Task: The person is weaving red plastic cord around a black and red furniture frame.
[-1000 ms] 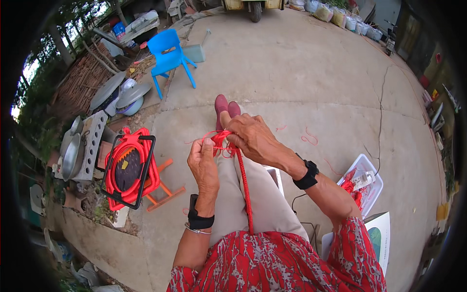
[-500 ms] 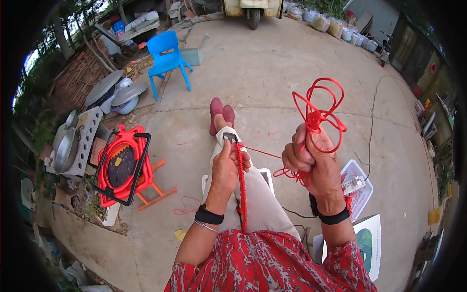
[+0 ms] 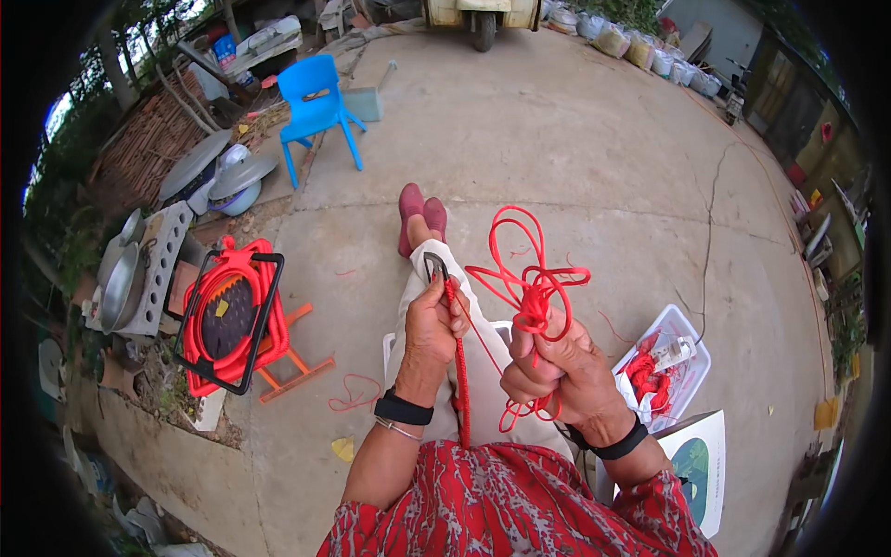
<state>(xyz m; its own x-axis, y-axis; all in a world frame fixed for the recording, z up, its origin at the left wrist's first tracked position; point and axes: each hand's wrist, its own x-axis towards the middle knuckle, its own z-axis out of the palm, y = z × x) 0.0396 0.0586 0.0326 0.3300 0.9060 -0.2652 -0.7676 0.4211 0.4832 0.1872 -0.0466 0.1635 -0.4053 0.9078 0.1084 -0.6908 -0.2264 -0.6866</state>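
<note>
My left hand (image 3: 430, 332) is closed around the upper part of a red braided cord (image 3: 463, 395), which hangs down over my lap. A dark buckle (image 3: 432, 266) sticks up above the fingertips at the cord's top. To the right, my right hand (image 3: 577, 379) is a fist around a looped bundle of thin red cord (image 3: 535, 304). Loops stand out above the fist and more hang below it. One thin strand stretches between the two hands. The pale trousers (image 3: 419, 286) of my outstretched legs lie beneath.
A white plastic basket (image 3: 698, 371) with red cord stands at right, near a white box (image 3: 713, 464). On the left are red coils on a black frame (image 3: 262, 339), orange wooden legs (image 3: 302, 376) and metal pans (image 3: 123, 283). Farther off stands a blue chair (image 3: 314, 110).
My right hand has moved left and down with the cord bundle, closer to my left hand. The strand between the hands now slants more steeply. My left hand has stayed nearly in place.
</note>
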